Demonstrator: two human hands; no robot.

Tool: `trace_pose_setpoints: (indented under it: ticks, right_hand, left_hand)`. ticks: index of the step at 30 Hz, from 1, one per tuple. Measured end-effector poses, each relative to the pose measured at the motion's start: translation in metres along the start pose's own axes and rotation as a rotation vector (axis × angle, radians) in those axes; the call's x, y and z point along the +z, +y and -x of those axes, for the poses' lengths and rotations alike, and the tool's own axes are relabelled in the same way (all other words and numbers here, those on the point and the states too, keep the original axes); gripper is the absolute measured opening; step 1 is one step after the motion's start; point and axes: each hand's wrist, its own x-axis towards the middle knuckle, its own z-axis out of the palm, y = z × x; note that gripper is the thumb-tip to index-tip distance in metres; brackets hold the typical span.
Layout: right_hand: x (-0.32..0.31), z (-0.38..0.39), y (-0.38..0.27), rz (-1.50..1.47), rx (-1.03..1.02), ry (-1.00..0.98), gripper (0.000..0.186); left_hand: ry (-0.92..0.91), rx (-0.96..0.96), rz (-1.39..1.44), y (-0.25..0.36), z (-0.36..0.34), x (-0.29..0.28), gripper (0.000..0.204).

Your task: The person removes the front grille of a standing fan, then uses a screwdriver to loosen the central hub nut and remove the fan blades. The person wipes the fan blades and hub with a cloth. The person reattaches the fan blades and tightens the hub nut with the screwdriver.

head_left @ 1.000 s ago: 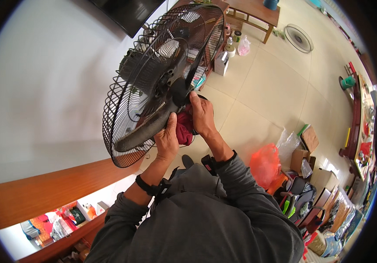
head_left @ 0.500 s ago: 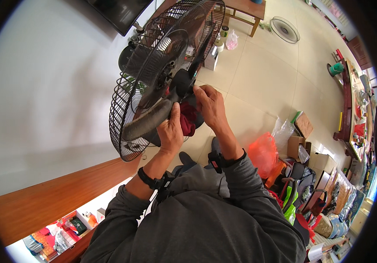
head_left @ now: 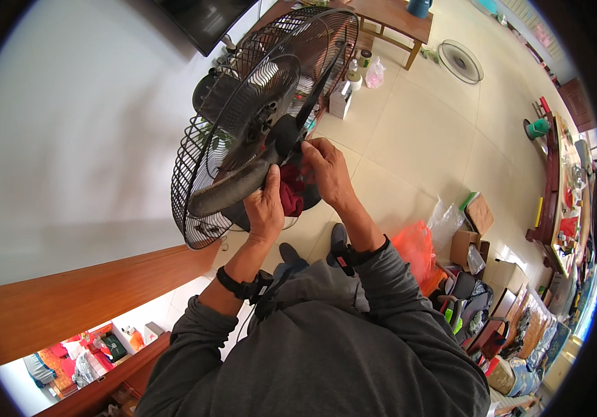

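A dark electric fan with its front open stands before me, its wire rear guard (head_left: 188,163) bulging to the left. Its dusty fan blade (head_left: 227,192) reaches down to the lower left from the dark hub (head_left: 286,135). My left hand (head_left: 264,210) grips that blade near its root, thumb on top. With thumb and forefinger closed, my right hand (head_left: 328,172) pinches the front of the hub; the small part between the fingertips is mostly hidden. A dark red cloth (head_left: 291,197) hangs between and behind my hands.
A white wall (head_left: 69,139) with a dark screen (head_left: 204,21) is on the left. A round fan grille (head_left: 460,61) lies on the tiled floor, past a wooden table (head_left: 395,26). Red plastic bag (head_left: 415,251), cardboard boxes (head_left: 463,249) and chairs crowd the right.
My view has shifted slightly, so the room appears lower. The fan blade sits at nearly the same angle; my right fingers stay at the hub and my left hand stays on the blade.
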Motion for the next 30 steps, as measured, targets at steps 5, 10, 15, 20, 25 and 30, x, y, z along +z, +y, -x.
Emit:
trace_pose_setpoints:
  ticks: [5,10,15,20,25,30]
  right_hand:
    - [-0.010,-0.007,-0.001,-0.163,0.269,-0.145,0.049]
    - [0.000,0.003,-0.008,-0.072,0.150,-0.018,0.061]
    - [-0.007,0.000,-0.009,-0.166,0.215,-0.110,0.056]
    - [-0.012,-0.001,-0.006,-0.183,0.282,-0.117,0.057]
    - [-0.010,-0.001,-0.004,-0.222,0.211,-0.073,0.055]
    - [-0.016,-0.002,-0.005,-0.197,0.237,-0.109,0.050]
  left_hand:
    - [0.022,0.025,-0.001,0.001,0.000,0.001,0.030]
    - [0.045,-0.010,0.038,0.002,0.002,0.004,0.028]
    - [0.051,-0.003,0.007,0.005,0.003,0.006,0.029]
    - [0.047,0.005,0.031,0.006,0.003,0.006,0.029]
    - [0.057,0.021,0.032,0.005,0.002,0.007,0.027]
    - [0.041,0.009,0.025,0.004,0.002,0.005,0.027]
